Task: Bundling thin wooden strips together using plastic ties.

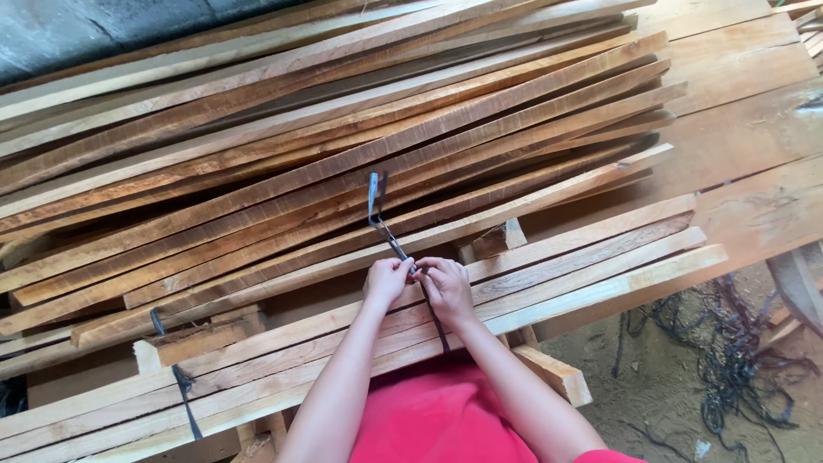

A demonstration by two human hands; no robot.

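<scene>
Gripping: both hands pinch one dark strap
Left hand: closed on strap
Right hand: closed on strap
Under strap: bundled planks
Behind: plank stack

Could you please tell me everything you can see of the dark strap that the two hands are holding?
The dark strap is a thin, flat, blackish band, plastic by its look. Its free end sticks up over the large plank pile, folded double at the tip. From there it runs down to the left hand and right hand, which pinch it together, then passes across the lower row of planks and drops out of sight at their near edge.
</scene>
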